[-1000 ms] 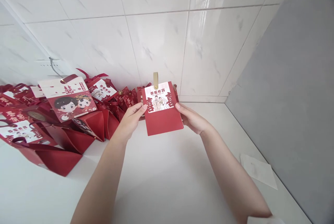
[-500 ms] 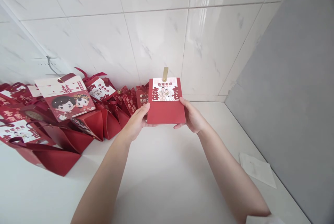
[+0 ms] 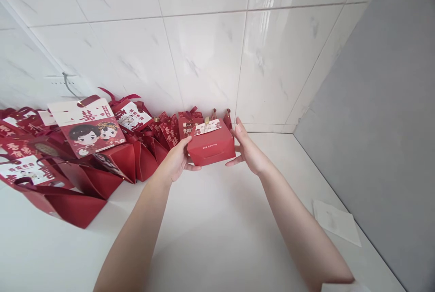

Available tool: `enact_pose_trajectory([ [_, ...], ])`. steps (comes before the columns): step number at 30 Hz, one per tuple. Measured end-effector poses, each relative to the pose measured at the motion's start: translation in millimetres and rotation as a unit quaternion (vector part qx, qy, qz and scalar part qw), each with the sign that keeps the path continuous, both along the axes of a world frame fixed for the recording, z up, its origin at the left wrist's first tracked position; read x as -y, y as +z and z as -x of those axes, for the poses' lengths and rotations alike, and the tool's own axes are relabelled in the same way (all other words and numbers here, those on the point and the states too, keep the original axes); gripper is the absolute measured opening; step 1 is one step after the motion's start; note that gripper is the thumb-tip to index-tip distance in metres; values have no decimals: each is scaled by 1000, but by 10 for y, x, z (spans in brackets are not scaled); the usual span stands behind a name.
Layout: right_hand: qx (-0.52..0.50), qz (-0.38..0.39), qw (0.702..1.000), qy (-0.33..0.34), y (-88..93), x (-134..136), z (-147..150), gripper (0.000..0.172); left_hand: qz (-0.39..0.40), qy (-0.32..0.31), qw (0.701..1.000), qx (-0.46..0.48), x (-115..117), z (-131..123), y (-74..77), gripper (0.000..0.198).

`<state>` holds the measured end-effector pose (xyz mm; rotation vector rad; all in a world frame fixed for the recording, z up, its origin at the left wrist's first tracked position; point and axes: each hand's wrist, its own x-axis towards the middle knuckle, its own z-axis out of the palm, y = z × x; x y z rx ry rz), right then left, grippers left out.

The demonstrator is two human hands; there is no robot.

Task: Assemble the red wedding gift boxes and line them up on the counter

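Note:
A red gift box [image 3: 212, 145] with a white printed tag on top is tilted back between my hands, its lower side facing me. My left hand [image 3: 177, 159] grips its left edge, thumb above and fingers beneath. On the other side, my right hand [image 3: 250, 152] has its fingers spread, close beside the box's right edge; whether a fingertip still touches it I cannot tell. Behind the box, other red gift boxes [image 3: 187, 128] stand along the wall, partly hidden by it.
Many red gift bags and boxes [image 3: 84, 174] crowd the left side of the white table [image 3: 217, 233]. A larger printed bag [image 3: 88, 131] leans on top of them. A white paper square [image 3: 336, 222] lies at right, beside a grey panel [image 3: 384, 124]. White tiles [image 3: 207, 65] cover the back wall.
The box has tipped back, its tag going from upright to nearly flat and its lower side coming into view. My right hand's fingers have spread away from its edge.

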<state>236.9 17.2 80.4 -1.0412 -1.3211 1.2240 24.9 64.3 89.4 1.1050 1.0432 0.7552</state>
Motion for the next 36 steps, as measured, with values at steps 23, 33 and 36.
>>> enact_pose_trajectory([
  [23, 375, -333, 859, 104, 142, 252, 95, 58, -172, -152, 970, -86, 3, 190, -21, 76],
  [33, 339, -219, 914, 50, 314, 423, -36, 17, -240, -158, 942, -171, 17, 246, 46, 105],
  [36, 334, -189, 921, -70, 326, 435, -69, 26, -232, -151, 945, -172, 21, 257, 96, 90],
])
